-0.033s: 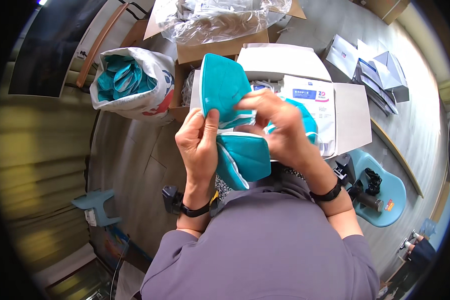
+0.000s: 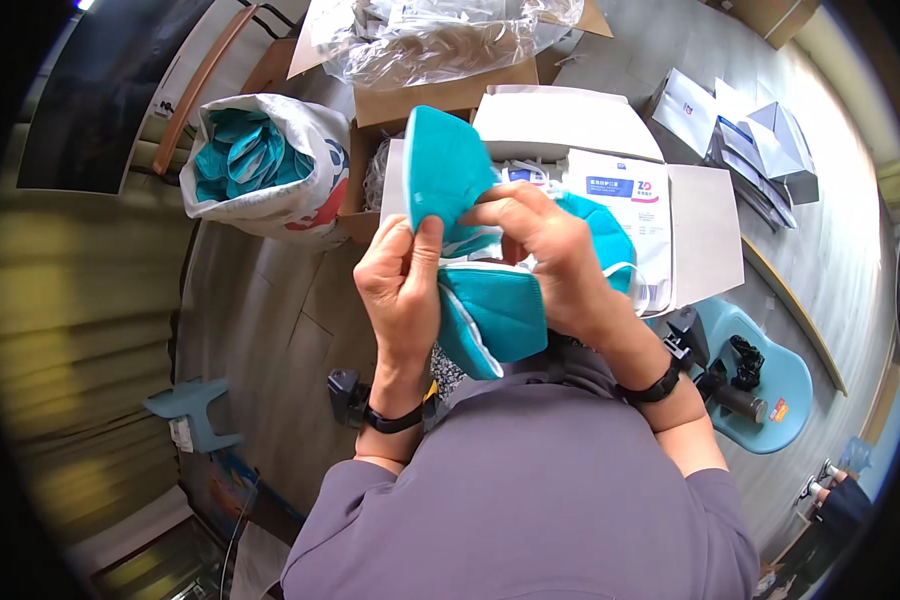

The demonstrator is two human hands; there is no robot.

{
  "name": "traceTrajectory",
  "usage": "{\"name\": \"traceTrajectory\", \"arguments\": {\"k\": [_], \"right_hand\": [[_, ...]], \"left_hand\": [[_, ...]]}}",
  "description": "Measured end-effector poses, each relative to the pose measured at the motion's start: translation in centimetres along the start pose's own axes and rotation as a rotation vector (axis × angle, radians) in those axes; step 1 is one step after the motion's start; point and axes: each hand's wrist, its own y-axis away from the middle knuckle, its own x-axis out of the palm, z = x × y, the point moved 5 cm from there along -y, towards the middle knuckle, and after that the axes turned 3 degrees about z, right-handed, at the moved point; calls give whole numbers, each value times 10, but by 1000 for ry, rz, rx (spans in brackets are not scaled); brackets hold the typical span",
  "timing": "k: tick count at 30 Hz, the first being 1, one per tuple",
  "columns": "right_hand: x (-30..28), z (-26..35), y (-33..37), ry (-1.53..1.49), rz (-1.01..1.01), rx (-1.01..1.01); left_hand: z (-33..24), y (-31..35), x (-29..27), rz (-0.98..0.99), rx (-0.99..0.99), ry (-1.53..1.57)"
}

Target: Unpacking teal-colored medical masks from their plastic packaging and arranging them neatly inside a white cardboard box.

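Between my hands is a teal face mask with a white edge, its panel standing upright. My left hand is closed on its lower left edge, thumb on top. With bent fingers, my right hand pinches the right edge of the same mask. Directly below the fingers hangs another teal panel with white trim; whether it belongs to the same mask is hidden. Behind my right hand, a second teal mask with a white strap lies against white printed packets in an opened white box.
To the left stands a white bag filled with teal masks. A cardboard box with plastic-wrapped contents is at the far side. A blue stool holding black items is on the right, and a smaller blue stool on the left.
My right fingers have shifted slightly left and curled in at the mask's right edge. The upper panel has turned a little, and the lower one has moved slightly right.
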Motion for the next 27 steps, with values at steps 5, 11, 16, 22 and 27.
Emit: {"name": "traceTrajectory", "arguments": {"k": [5,11,16,22,27], "right_hand": [[8,-6,6,16,36,55],[9,-4,11,23,51,-63],[-18,12,23,201,-20,-157],[-41,-23,19,133,-95,91],[-19,-15,6,-609,-93,364]], "left_hand": [[-4,6,8,23,0,-56],[-8,3,1,-47,64,-122],[1,-16,-57,-384,112,-274],[1,-25,-76,-268,-82,133],[3,-9,-15,139,-169,279]]}}
